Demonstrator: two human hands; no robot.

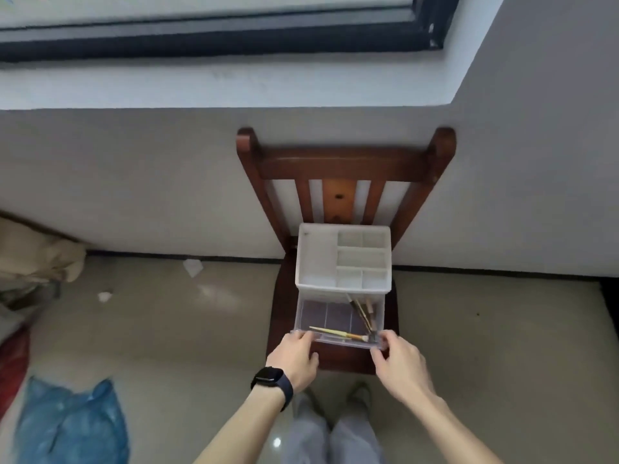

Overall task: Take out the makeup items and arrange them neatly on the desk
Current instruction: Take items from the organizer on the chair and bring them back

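Note:
A white plastic organiser [316,259] with open top compartments stands on the seat of a wooden chair [345,162]. Its clear drawer [335,316] is pulled out toward me. Several makeup brushes lie inside: one [338,333] flat along the drawer's front, the others [361,311] leaning in the right corner. My left hand [294,358] grips the drawer's front left corner, and a dark watch sits on that wrist. My right hand [398,363] grips the front right corner.
The chair backs against a grey wall below a dark-framed window [214,38]. A blue plastic bag [72,423] lies on the tiled floor at lower left, a beige bundle [37,252] at far left, and paper scraps [192,266] near the wall. My legs [331,433] show below.

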